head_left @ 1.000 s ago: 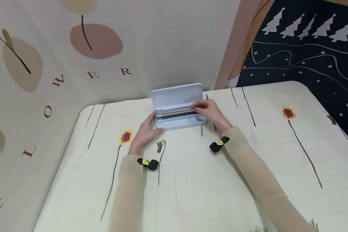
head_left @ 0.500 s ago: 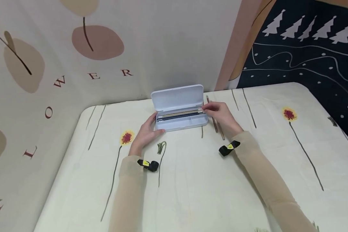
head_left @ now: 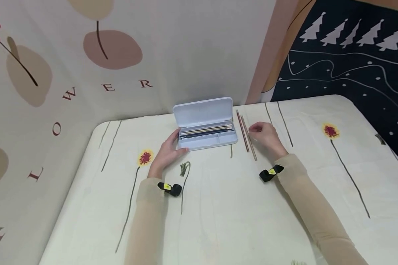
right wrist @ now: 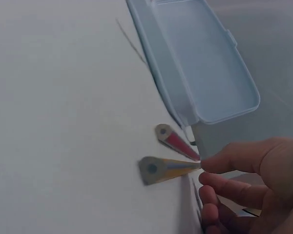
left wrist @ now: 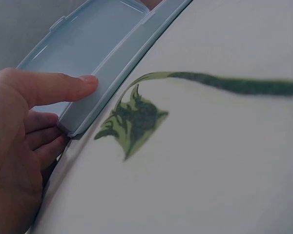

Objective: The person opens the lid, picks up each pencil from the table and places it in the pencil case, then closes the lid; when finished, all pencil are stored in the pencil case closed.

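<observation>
A pale blue pencil case (head_left: 202,142) lies with its lid (head_left: 203,111) raised at the table's far edge. Several long thin pencils (head_left: 205,130) lie along its inside. My left hand (head_left: 166,152) holds the case's left end, thumb (left wrist: 68,87) along the front wall and fingers at the corner. To the right of the case lie two pencils side by side: a reddish one (head_left: 242,130) and a lighter one (head_left: 252,150), striped yellow and blue in the right wrist view. Beside the lighter pencil is my right hand (head_left: 266,136), fingers loosely bent, nothing visible in them.
A white cloth (head_left: 215,206) printed with flowers covers the table. Behind the case rises a pale printed curtain (head_left: 199,70). To the right hangs a dark cloth (head_left: 345,70) with white trees. A small black camera (head_left: 271,173) sits on each wrist.
My right hand has moved right, out of the pencil case and past its right end to beside the two loose pencils. My left hand stays at the case's left end.
</observation>
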`<state>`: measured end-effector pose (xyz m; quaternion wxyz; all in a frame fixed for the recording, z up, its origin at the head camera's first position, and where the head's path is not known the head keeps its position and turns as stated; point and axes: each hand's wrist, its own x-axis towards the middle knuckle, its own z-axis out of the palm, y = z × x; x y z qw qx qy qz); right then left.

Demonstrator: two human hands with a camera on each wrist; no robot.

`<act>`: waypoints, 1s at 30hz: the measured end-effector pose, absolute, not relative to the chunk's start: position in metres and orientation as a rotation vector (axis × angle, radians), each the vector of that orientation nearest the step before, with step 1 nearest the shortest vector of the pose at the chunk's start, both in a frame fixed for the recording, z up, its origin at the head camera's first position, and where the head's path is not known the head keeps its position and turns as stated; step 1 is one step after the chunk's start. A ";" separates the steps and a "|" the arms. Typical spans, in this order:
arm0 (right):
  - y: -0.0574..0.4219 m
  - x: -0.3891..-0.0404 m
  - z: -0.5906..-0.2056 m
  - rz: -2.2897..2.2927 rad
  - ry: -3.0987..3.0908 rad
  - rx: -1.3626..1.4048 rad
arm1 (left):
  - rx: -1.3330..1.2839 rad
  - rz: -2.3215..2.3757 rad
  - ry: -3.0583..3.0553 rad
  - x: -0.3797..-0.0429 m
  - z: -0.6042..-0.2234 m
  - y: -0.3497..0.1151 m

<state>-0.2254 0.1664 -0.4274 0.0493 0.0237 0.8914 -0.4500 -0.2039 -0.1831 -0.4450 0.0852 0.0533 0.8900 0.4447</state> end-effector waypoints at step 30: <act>0.163 -0.218 -0.440 -1.496 2.760 0.128 | 0.196 1.324 2.670 -0.204 -0.445 -0.181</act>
